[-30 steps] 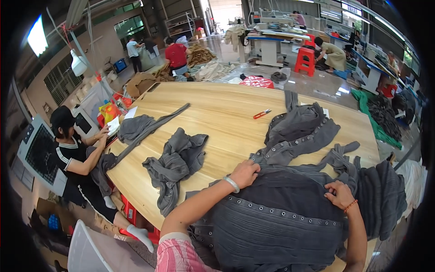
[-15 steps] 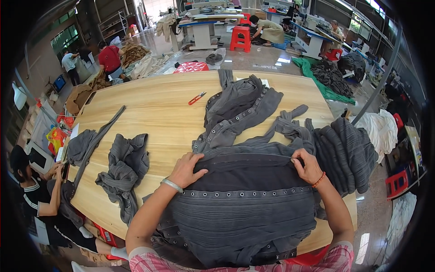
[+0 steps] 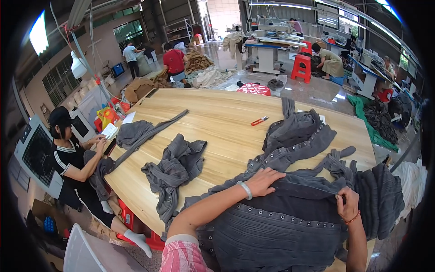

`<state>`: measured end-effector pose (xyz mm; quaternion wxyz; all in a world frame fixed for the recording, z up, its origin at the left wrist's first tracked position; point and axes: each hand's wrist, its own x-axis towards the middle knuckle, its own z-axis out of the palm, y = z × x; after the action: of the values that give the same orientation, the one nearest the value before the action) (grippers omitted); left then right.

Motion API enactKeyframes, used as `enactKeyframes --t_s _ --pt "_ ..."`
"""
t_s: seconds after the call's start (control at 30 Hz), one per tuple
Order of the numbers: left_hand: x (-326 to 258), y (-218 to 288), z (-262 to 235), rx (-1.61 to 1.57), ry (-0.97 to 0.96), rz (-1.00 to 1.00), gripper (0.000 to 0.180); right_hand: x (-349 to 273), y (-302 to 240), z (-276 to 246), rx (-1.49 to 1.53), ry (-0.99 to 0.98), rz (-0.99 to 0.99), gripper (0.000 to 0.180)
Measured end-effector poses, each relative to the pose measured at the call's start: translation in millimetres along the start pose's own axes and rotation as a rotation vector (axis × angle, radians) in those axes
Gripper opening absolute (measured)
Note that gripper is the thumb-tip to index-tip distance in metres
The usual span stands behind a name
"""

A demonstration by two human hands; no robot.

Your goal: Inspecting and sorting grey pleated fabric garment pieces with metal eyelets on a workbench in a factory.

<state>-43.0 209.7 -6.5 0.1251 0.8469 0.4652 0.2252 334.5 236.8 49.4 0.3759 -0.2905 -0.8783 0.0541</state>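
Note:
A dark grey pleated garment point(image 3: 276, 235) with a row of metal eyelets lies spread in front of me on the wooden table. My left hand point(image 3: 263, 182) rests on its upper left edge, fingers stretched over the cloth and thumb apart. At the band's right end, my right hand point(image 3: 348, 205) is closed, pinching the edge between thumb and fingers. Beyond my hands lies another grey eyelet garment point(image 3: 299, 136). Red-handled thread snips point(image 3: 259, 121) lie to its left. A stack of folded grey pleated garments point(image 3: 378, 195) sits beside my right hand.
A crumpled grey garment point(image 3: 176, 167) lies left on the wooden table point(image 3: 222, 122). At the left edge a seated person point(image 3: 72, 154) holds a small white paper or booklet point(image 3: 110, 130). Red stools point(image 3: 301, 68), cloth piles and other people are farther back.
The view has swung left, showing more of the seated person, who now holds up the white paper. Both hands stay on the garment's upper band.

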Motion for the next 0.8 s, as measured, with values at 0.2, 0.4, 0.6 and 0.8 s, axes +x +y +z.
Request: enactKeyframes --t_s 0.2,0.4,0.6,0.8 --pt "1.7 4.7 -5.8 -0.084 -0.062 -0.076 0.051 -3.0 -4.2 -12.0 0.021 0.048 -0.007 0.013" --pt "-4.6 -3.1 -10.6 -0.003 0.051 0.066 0.021 -6.7 -0.4 -1.8 0.307 0.161 0.26 0.004" --pt "-43.6 11.4 -42.2 0.189 0.111 -0.018 0.022 -2.8 -3.2 -28.5 0.326 -0.252 0.378 0.028" --pt "-93.5 15.8 -47.1 0.339 0.07 -0.055 0.024 -24.9 -12.8 -46.3 -0.18 -0.518 0.106 0.028"
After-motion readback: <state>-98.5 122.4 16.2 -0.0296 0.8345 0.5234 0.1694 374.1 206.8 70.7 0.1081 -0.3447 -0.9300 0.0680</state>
